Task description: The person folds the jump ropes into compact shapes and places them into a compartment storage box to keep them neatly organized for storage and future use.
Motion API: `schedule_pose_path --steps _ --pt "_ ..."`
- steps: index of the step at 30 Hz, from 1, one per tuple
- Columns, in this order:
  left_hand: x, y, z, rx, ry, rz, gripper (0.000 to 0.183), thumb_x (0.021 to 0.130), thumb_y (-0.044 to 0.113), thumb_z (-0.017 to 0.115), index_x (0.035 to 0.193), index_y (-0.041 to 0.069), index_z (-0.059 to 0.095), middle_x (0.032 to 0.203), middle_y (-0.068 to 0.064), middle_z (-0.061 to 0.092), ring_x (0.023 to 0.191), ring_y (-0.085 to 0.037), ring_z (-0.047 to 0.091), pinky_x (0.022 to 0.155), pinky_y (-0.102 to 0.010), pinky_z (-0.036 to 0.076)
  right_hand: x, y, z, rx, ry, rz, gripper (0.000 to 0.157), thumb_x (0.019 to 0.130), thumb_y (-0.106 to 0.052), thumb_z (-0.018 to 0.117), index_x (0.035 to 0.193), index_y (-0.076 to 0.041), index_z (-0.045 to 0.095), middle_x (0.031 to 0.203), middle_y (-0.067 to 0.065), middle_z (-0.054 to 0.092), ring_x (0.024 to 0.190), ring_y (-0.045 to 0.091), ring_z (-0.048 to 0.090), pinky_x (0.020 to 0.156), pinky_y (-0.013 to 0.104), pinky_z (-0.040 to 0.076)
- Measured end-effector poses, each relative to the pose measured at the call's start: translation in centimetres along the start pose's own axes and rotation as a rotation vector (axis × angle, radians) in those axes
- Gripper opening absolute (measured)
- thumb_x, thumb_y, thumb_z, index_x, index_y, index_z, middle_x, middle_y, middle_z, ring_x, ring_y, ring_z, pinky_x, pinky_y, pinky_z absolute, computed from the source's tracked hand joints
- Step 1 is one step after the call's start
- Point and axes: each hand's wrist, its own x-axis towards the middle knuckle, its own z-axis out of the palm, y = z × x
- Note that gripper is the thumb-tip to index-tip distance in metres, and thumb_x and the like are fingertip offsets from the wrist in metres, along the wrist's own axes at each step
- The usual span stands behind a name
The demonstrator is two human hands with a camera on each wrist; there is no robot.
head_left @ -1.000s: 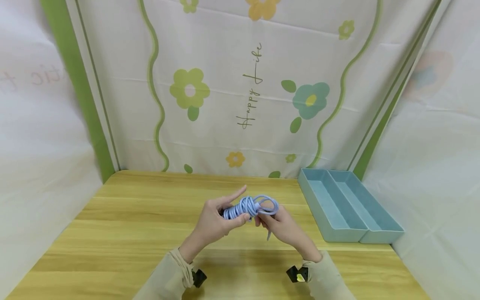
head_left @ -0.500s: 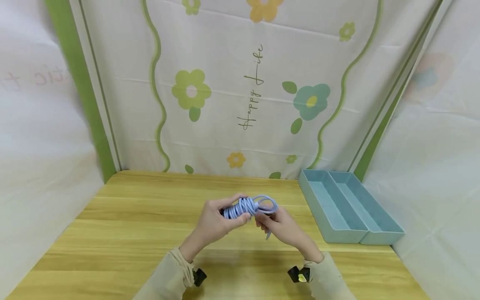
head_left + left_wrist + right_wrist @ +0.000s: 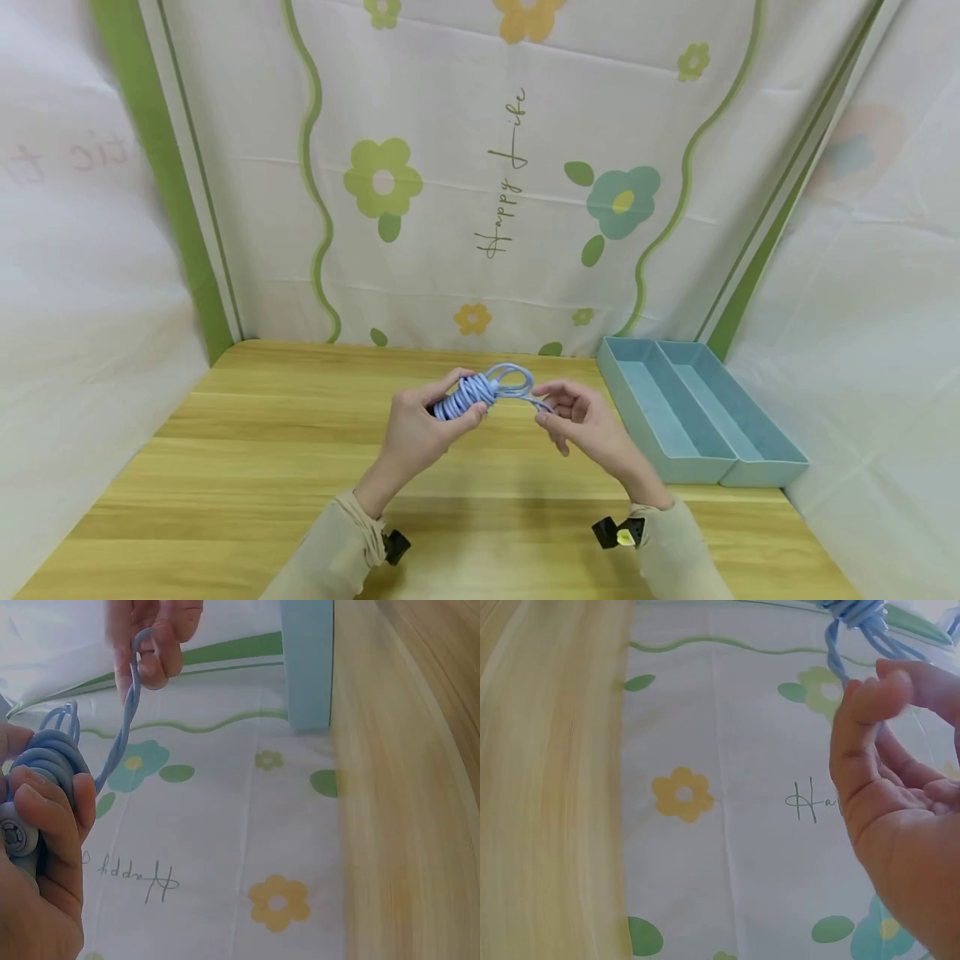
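A light blue cord (image 3: 465, 396) is wound in a thick coil with a loop standing out at its right end. My left hand (image 3: 422, 425) grips the coil, thumb on the near side and fingers around the far side. In the left wrist view, a pale round end piece (image 3: 19, 836) with a dark ring pattern shows among the fingers; what it belongs to is mostly hidden. To the right, my right hand (image 3: 588, 425) pinches the cord's free tail (image 3: 124, 739), which looks twisted and runs fairly taut from the coil. Both hands are above the table.
A blue-green tray with two long compartments (image 3: 678, 471) stands at the right back of the wooden table (image 3: 262, 467). A white flowered cloth (image 3: 450, 167) hangs behind, with pale cloth walls at both sides.
Both hands have risen a little, away from me. My right hand has moved right, away from the coil, drawing the cord's tail out straighter between the hands.
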Motion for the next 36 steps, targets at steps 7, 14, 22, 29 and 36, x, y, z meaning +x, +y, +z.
schedule_pose_path --steps 7,14,22,29,36 --pt "-0.3 -3.3 0.4 0.063 0.026 -0.074 0.032 0.08 0.012 0.083 0.111 0.013 0.074 0.082 -0.007 0.07 0.054 -0.011 0.059 0.04 -0.03 0.049 0.0 -0.1 -0.2 0.028 0.081 0.011 0.043 0.088 0.005 0.07 0.128 0.01 0.055 0.114 0.03 0.06 0.098 0.024 0.065 0.073 0.031 0.056" --pt "-0.5 -1.8 0.3 0.045 0.003 -0.103 0.03 0.082 0.013 0.082 0.111 0.012 0.074 0.082 -0.007 0.07 0.053 -0.01 0.059 0.04 -0.031 0.049 0.3 0.4 -0.2 -0.105 0.096 -0.029 0.023 0.101 -0.007 0.056 0.12 0.0 0.068 0.089 0.016 0.064 0.064 0.021 0.054 0.054 0.029 0.047" --pt "-0.8 -1.0 0.4 0.002 -0.067 -0.145 0.033 0.083 0.007 0.08 0.115 0.004 0.072 0.081 -0.009 0.07 0.044 -0.008 0.052 0.034 -0.028 0.045 0.5 1.0 0.5 -0.159 0.152 -0.009 0.026 0.104 -0.013 0.051 0.117 -0.003 0.071 0.064 0.01 0.039 0.055 0.018 0.033 0.05 0.029 0.029" --pt "-1.0 -3.2 0.8 -0.025 -0.111 -0.228 0.036 0.083 0.025 0.082 0.117 0.023 0.072 0.082 -0.003 0.069 0.042 -0.015 0.053 0.034 -0.031 0.045 0.5 1.3 0.7 0.07 0.018 0.036 0.039 0.11 -0.022 0.035 0.107 0.006 0.063 0.079 0.013 0.046 0.068 0.018 0.042 0.058 0.028 0.036" --pt "-0.8 -3.4 0.8 -0.059 -0.143 -0.235 0.039 0.084 0.034 0.081 0.12 0.023 0.071 0.082 -0.004 0.069 0.04 -0.017 0.052 0.033 -0.033 0.044 0.7 2.2 0.6 0.345 0.018 -0.002 0.034 0.107 -0.004 0.037 0.132 0.011 0.054 0.094 0.012 0.059 0.083 0.018 0.058 0.072 0.025 0.049"
